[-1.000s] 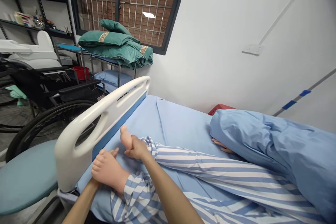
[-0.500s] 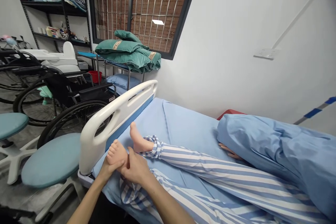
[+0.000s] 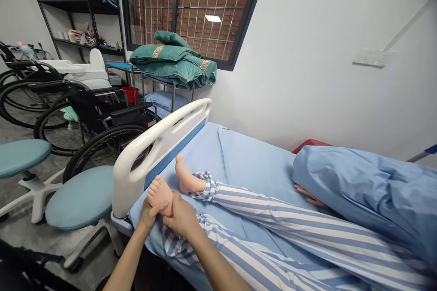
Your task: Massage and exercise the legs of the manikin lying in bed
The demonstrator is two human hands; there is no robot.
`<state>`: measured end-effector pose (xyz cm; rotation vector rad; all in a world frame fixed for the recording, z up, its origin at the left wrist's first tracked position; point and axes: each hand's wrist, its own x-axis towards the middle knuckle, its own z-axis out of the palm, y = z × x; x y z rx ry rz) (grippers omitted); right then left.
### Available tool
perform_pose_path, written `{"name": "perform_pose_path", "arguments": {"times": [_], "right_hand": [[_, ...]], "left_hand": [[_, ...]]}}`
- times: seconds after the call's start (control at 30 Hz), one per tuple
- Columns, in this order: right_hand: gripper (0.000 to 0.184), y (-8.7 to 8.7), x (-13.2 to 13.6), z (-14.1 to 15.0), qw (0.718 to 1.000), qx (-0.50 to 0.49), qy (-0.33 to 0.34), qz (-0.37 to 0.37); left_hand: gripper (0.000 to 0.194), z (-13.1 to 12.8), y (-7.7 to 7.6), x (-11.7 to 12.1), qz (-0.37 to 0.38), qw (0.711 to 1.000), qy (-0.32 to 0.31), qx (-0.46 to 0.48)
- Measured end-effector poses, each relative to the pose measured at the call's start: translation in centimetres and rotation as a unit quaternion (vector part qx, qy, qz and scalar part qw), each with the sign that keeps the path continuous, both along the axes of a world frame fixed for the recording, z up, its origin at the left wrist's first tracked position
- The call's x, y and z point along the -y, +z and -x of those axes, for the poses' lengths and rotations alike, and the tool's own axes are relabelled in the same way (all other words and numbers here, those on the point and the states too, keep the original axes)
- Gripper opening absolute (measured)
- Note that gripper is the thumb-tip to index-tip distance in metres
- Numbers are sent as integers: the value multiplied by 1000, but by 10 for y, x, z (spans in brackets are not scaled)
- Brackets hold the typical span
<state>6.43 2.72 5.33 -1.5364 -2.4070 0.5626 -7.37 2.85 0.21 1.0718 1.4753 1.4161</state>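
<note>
Two hands on my feed | left hand [image 3: 149,216] and right hand [image 3: 180,217] | fingers clenched around pale rubbery manikin foot [image 3: 160,195] | foot held over light-blue bed sheet [image 3: 146,223], just beside white plastic bed rail [image 3: 159,154]

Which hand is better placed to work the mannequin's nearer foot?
Right, probably: the right hand grips across the mannequin's foot, while the left hand sits behind it, by the white bed rail.
</note>
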Motion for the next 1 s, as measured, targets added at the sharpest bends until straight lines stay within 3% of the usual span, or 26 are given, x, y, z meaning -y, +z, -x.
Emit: {"name": "perform_pose_path", "arguments": {"times": [0.17,0.27,0.33,0.43,0.53,0.63,0.7,0.8,1.0], "right_hand": [[40,-2,1,-1,1000,-5,12,-17],[40,-1,2,-1,1000,-9,14,-21],[40,0,2,-2,1000,-12,17,-24],[41,1,3,-3,999,-13,19,-26],[42,0,2,-3,1000,-13,13,-22],[43,0,1,-2,1000,-12,5,-17],[43,1,1,-1,1000,-8,6,-12],[44,2,0,-1,1000,0,12,-7],[43,0,0,0,1000,-4,23,-5]], "left_hand": [[28,24,25,0,22,984,-129,-117],[28,34,37,-2,35,964,-142,-222],[27,37,38,-4,35,961,-134,-240],[27,32,29,-7,12,979,-121,-166],[36,18,8,-9,-23,995,-95,-2],[47,4,-12,-10,-34,984,-51,167],[49,0,-19,-9,-30,978,-36,202],[43,5,-15,-7,-19,989,-52,134],[32,29,19,-6,13,986,-148,-79]]}}
